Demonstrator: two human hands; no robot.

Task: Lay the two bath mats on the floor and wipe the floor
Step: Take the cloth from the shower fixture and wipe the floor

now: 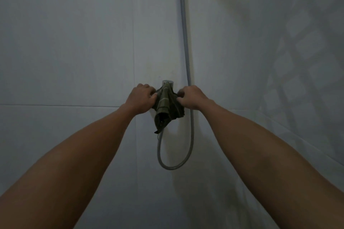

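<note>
Single head view, worn, facing straight at tiled wall (74, 42) corner. Close range: both forearms reach forward to a wall fitting (168, 82) at frame centre. Wide-angle, edges bowed. No second view.

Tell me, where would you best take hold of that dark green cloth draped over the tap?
Probably at its two upper edges beside the tap, coming from either side, as the left hand and right hand do. The cloth hangs folded over the tap, so its sides stand free for the fingers.
</note>
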